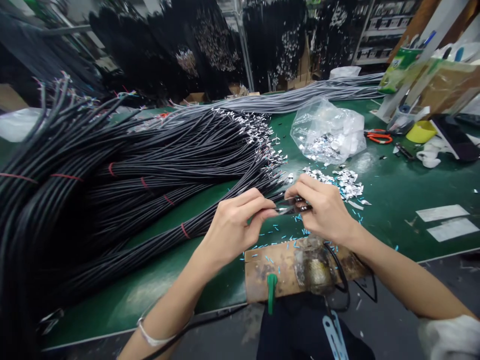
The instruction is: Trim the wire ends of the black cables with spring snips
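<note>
My left hand (240, 220) is closed in a pinch on a thin dark cable end (276, 210), mostly covered by the fingers. My right hand (322, 207) is closed round a small hand cutter (296, 206) with dark handles, its metal tip meeting the cable end between the hands. The cutter's exact kind is hard to see. Just left of my left hand lies a bundle of black cables (168, 237), tied with red bands. Below both hands, small blue offcuts (275, 227) are scattered over the green table (217, 282).
A wooden board (262, 262) with a green clamp lever (272, 290) sits at the table's front edge. Foil scraps (348, 182), a clear plastic bag (328, 127) and orange-handled scissors (378, 136) lie right. Black cable bundles (180, 145) pile up left; grey cables (300, 97) stretch behind.
</note>
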Demonstrator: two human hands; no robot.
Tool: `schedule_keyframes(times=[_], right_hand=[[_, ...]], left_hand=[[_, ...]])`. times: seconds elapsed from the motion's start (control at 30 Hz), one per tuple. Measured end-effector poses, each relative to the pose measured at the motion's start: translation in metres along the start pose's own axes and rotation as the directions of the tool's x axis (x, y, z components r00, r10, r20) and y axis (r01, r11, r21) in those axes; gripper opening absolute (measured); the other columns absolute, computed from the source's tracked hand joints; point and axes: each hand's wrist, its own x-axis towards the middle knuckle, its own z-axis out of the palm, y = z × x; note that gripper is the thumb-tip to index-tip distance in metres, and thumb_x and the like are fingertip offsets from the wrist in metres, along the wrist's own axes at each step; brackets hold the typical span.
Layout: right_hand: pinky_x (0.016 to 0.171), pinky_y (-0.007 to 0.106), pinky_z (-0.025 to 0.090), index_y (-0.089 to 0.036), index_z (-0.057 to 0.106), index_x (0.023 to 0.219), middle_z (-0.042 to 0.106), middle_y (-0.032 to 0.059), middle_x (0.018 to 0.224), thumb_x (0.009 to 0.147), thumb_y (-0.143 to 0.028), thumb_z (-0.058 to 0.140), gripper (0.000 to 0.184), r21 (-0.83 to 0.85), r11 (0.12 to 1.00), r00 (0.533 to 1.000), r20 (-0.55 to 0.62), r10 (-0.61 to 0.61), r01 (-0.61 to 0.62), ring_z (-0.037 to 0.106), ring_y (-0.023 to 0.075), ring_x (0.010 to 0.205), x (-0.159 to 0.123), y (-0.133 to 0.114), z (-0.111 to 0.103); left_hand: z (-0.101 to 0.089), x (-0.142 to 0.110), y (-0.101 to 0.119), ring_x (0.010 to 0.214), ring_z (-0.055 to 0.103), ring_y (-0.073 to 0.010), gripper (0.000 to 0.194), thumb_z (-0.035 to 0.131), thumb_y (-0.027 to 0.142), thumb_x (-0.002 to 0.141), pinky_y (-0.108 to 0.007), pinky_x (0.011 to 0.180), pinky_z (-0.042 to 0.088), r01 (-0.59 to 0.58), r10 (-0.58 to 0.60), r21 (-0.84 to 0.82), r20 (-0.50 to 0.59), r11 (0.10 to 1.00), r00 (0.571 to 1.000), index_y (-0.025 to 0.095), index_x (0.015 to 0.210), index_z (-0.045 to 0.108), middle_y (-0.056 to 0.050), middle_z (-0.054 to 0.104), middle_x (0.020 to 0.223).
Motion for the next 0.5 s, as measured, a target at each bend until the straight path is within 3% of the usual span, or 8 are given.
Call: schedule_keyframes(times=[0.1, 0.2, 0.37, 0.5], right_hand=[[0.058, 0.024, 0.035, -0.017, 0.064, 0.089, 0.059, 0.0038, 0.084, 0.068, 0.002, 0.042, 0.036, 0.103, 0.994, 0.999, 0.025, -0.041, 0.038, 0.053, 0.0137, 0.072, 0.001, 0.003, -0.006], [0.057, 0.023, 0.034, -0.018, 0.065, 0.093, 0.061, 0.0033, 0.087, 0.068, 0.004, 0.043, 0.04, 0.134, 0.985, 0.981, 0.145, -0.13, 0.111, 0.053, 0.0117, 0.069, 0.001, 0.005, -0.011], [0.055, 0.023, 0.03, -0.017, 0.062, 0.091, 0.06, 0.0035, 0.086, 0.064, 0.004, 0.043, 0.039, 0.052, 0.974, 0.929, 0.295, -0.224, 0.219, 0.051, 0.0115, 0.067, 0.002, 0.007, -0.012], [0.052, 0.025, 0.025, -0.015, 0.061, 0.088, 0.057, 0.0042, 0.082, 0.063, 0.001, 0.042, 0.035, -0.048, 0.959, 0.906, 0.345, -0.247, 0.28, 0.048, 0.0125, 0.064, 0.003, 0.006, -0.012]], left_hand=[[-0.003, 0.0, -0.001, 0.062, 0.054, -0.01, 0.015, 0.051, 0.02, 0.089, -0.022, 0.058, 0.042, 0.008, -0.008, 0.013, 0.028, 1.0, 1.0, 0.015, 0.083, 0.065, -0.002, 0.061, 0.073], [-0.005, -0.001, -0.002, 0.06, 0.052, -0.0094, 0.02, 0.048, 0.023, 0.091, -0.022, 0.056, 0.039, 0.009, -0.015, 0.076, 0.083, 0.997, 0.996, 0.016, 0.084, 0.065, -0.002, 0.06, 0.072], [-0.004, -0.002, 0.0, 0.057, 0.048, -0.0087, 0.026, 0.043, 0.026, 0.093, -0.023, 0.054, 0.034, -0.013, -0.017, 0.171, 0.171, 0.985, 0.985, 0.016, 0.082, 0.064, 0.0, 0.058, 0.072], [-0.004, -0.002, -0.001, 0.057, 0.047, -0.0092, 0.026, 0.043, 0.027, 0.093, -0.024, 0.054, 0.033, -0.011, -0.018, 0.148, 0.192, 0.989, 0.981, 0.016, 0.081, 0.064, 0.0, 0.057, 0.071]])
